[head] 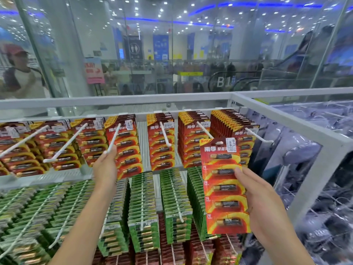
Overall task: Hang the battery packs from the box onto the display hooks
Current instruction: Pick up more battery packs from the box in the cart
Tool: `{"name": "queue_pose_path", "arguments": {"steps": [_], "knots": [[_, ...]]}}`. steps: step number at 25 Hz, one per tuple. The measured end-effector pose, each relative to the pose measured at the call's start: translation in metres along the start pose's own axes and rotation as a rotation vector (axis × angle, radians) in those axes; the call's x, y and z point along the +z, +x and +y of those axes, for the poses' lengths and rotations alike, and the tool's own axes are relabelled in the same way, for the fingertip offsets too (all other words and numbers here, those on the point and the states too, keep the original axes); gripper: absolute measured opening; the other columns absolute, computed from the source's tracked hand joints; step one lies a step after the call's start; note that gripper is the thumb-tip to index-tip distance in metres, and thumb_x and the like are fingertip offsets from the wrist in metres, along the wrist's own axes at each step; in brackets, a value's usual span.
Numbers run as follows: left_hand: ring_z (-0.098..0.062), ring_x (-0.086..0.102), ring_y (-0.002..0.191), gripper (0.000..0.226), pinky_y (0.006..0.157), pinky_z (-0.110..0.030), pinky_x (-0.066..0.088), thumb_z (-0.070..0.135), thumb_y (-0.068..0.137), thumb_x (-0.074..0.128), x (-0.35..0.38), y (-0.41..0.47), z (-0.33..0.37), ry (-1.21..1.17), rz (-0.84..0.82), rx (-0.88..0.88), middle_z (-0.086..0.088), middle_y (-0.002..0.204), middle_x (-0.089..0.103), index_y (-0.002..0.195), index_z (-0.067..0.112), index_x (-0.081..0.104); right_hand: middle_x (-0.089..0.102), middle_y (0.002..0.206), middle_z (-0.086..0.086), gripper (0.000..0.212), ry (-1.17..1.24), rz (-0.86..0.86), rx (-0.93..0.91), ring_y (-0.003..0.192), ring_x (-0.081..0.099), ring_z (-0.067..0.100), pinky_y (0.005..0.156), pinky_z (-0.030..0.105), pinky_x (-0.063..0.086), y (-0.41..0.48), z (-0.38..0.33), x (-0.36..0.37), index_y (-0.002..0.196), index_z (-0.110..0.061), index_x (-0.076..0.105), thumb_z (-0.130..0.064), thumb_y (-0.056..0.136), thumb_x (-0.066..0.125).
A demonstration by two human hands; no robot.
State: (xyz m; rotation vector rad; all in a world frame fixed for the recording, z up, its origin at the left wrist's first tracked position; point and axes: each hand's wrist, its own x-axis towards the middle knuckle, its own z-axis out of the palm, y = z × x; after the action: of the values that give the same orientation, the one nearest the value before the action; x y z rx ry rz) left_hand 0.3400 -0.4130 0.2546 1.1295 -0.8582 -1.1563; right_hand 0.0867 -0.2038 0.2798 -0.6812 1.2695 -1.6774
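The right grip (267, 203) was clamped on the lower right edge of a red battery pack (224, 184), holding it upright in front of the hung red packs (162, 150) on the rack's top row, while the left grip (106, 165) pinched the tip of a white display hook (114, 137) further left.

Both arms are extended forward and upward, bare to the frame edge. The left forearm (84, 217) rises to the left hand (106, 166), whose fingertips pinch the tip of a hook (114, 137). The right forearm (286, 243) rises to the right hand (267, 203), which grips a battery pack (224, 185) by its right edge, thumb (241, 175) on the front face and fingers behind.
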Motion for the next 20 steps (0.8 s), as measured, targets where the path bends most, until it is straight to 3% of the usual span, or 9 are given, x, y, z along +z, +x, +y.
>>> {"name": "queue_pose_path", "arguments": {"steps": [2, 6, 10, 12, 15, 18, 20], "knots": [[-0.02, 0.08, 0.085, 0.017, 0.075, -0.04, 0.062, 0.038, 0.105, 0.058, 0.0, 0.0, -0.001, -0.013, 0.005, 0.003, 0.002, 0.094, 0.081, 0.104, 0.029, 0.072, 0.077, 0.114, 0.006, 0.027, -0.027, 0.009, -0.004, 0.104, 0.074, 0.032, 0.093, 0.056, 0.057, 0.011, -0.002, 0.006, 0.122, -0.023, 0.073, -0.034, 0.1, 0.062], [-0.011, 0.078, 0.076, 0.015, 0.065, -0.031, 0.059, 0.035, 0.105, 0.06, -0.001, -0.002, -0.001, -0.034, 0.025, 0.017, 0.007, 0.088, 0.081, 0.11, 0.025, 0.07, 0.079, 0.1, 0.013, 0.026, -0.097, 0.016, 0.0, 0.087, 0.077, 0.037, 0.075, 0.049, 0.062, 0.055, -0.005, 0.03, 0.108, -0.016, 0.075, -0.031, 0.106, 0.054], [-0.009, 0.076, 0.071, 0.012, 0.067, -0.032, 0.059, 0.03, 0.105, 0.061, -0.004, -0.004, -0.002, 0.002, 0.041, 0.075, 0.009, 0.083, 0.078, 0.098, 0.027, 0.07, 0.073, 0.089, 0.016, 0.026, -0.172, 0.052, -0.056, 0.079, 0.068, 0.034, 0.086, 0.069, 0.054, 0.1, 0.002, 0.048, 0.086, -0.026, 0.076, -0.031, 0.104, 0.058], [-0.011, 0.074, 0.071, 0.014, 0.072, -0.034, 0.058, 0.029, 0.104, 0.062, -0.009, -0.004, -0.004, 0.036, 0.047, 0.109, 0.011, 0.077, 0.077, 0.093, 0.029, 0.07, 0.075, 0.097, 0.02, 0.029, -0.176, 0.064, -0.066, 0.078, 0.068, 0.031, 0.088, 0.065, 0.056, 0.114, 0.007, 0.049, 0.081, -0.027, 0.075, -0.029, 0.104, 0.058], [-0.021, 0.07, 0.086, 0.008, 0.084, -0.044, 0.055, 0.03, 0.102, 0.065, -0.019, -0.001, -0.009, 0.072, 0.045, 0.15, 0.005, 0.09, 0.074, 0.099, 0.029, 0.073, 0.079, 0.096, 0.01, 0.022, -0.181, 0.062, -0.095, 0.08, 0.077, 0.024, 0.072, 0.043, 0.063, 0.119, 0.016, 0.045, 0.091, -0.024, 0.071, -0.03, 0.106, 0.056], [-0.018, 0.069, 0.11, 0.024, 0.1, -0.045, 0.056, 0.033, 0.103, 0.063, -0.025, -0.005, -0.013, 0.108, 0.056, 0.169, 0.004, 0.115, 0.073, 0.123, 0.023, 0.071, 0.076, 0.093, 0.015, 0.025, -0.282, 0.094, -0.15, 0.081, 0.07, 0.037, 0.071, 0.048, 0.056, 0.121, 0.029, 0.037, 0.095, -0.021, 0.073, -0.039, 0.103, 0.058], [-0.016, 0.067, 0.115, 0.029, 0.104, -0.044, 0.054, 0.033, 0.104, 0.062, -0.027, -0.018, -0.016, 0.129, 0.053, 0.176, 0.006, 0.119, 0.071, 0.129, 0.021, 0.069, 0.074, 0.098, 0.014, 0.023, -0.313, 0.111, -0.168, 0.084, 0.066, 0.033, 0.075, 0.046, 0.053, 0.119, 0.038, 0.028, 0.102, -0.024, 0.073, -0.043, 0.102, 0.06]]}}
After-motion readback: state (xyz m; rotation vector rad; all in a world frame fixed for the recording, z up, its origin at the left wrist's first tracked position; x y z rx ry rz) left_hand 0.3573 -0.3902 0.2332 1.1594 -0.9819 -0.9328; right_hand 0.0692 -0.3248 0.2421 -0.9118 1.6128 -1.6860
